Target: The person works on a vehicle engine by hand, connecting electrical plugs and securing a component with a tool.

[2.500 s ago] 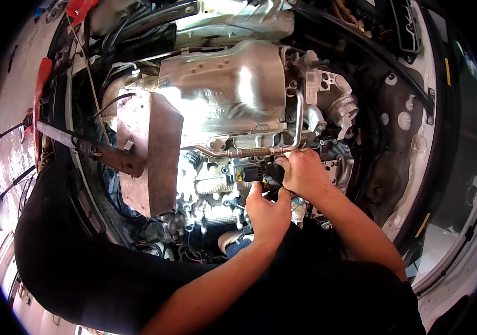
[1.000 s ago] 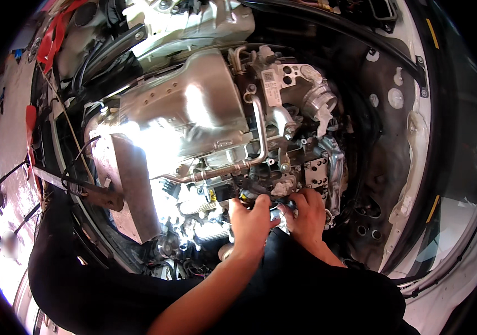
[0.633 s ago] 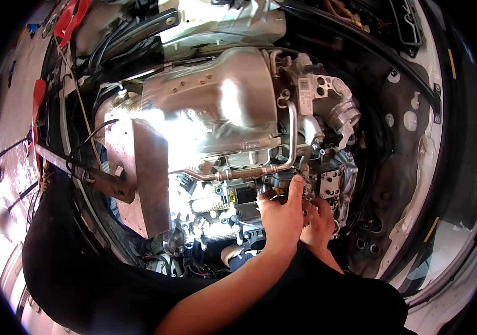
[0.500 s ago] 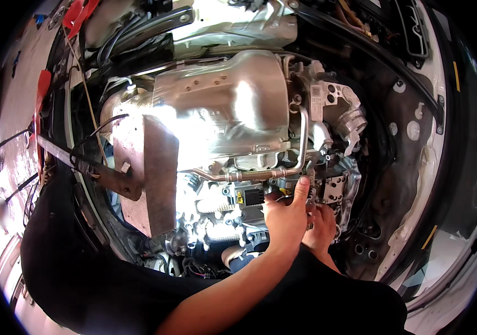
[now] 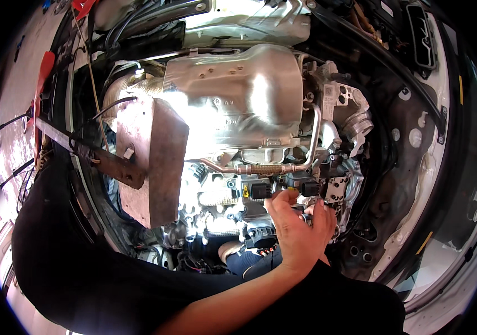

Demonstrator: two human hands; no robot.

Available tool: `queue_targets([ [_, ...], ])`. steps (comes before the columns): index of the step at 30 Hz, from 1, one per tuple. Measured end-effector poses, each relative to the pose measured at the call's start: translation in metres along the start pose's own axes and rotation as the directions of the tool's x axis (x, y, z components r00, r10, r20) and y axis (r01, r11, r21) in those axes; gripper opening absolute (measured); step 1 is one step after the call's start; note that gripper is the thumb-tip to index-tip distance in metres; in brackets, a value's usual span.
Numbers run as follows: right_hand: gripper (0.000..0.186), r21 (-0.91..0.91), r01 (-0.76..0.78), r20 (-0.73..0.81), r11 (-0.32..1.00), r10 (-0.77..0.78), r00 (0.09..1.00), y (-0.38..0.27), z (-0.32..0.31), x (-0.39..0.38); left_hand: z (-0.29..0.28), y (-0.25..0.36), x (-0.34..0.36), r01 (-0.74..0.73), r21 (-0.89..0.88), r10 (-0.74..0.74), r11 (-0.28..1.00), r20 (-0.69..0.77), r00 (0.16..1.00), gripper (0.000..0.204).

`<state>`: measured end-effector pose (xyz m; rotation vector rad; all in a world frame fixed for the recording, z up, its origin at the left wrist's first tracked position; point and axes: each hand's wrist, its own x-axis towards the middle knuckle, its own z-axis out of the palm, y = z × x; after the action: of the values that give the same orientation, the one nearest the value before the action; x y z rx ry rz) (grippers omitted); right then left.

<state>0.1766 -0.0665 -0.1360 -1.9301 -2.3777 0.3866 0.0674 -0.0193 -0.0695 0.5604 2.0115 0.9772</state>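
Observation:
My left hand reaches over the front of an engine, its thumb and curved fingers apart. The fingertips are close to a black block like an ignition coil; whether they touch it I cannot tell. A second such block, with a yellow label, sits to the left of the fingers. My right hand is almost wholly hidden behind the left one; only a little skin shows near its wrist. Beyond the hands, a bent metal pipe runs beside a shiny silver heat shield.
A brownish metal box on a bracket stands at the left. A black brace crosses the far right. Dark blue fabric with some skin shows below the engine; whose it is I cannot tell. Cables lie at the front.
My left hand has shifted down and right, its raised thumb now lowered, uncovering the two black blocks. My right hand, visible before, is now mostly covered. The whole view has shifted slightly.

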Motion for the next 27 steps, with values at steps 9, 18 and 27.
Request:
queue_targets([
  [9,0.020,0.548,-0.287,0.062,0.786,0.304,0.951,-0.002,-0.030,0.001,-0.026,0.010,0.035,-0.579,0.535,0.191,0.615,0.612,0.768,0.061],
  [18,0.018,0.846,-0.400,0.236,0.352,0.425,0.874,0.033,-0.050,0.023,-0.022,0.013,0.045,-0.622,0.575,0.109,0.531,0.682,0.723,0.052],
  [27,0.024,0.826,-0.559,0.519,0.079,0.282,0.807,0.048,-0.064,0.089,-0.025,0.008,0.042,-0.625,0.600,0.073,0.500,0.690,0.721,0.046],
])
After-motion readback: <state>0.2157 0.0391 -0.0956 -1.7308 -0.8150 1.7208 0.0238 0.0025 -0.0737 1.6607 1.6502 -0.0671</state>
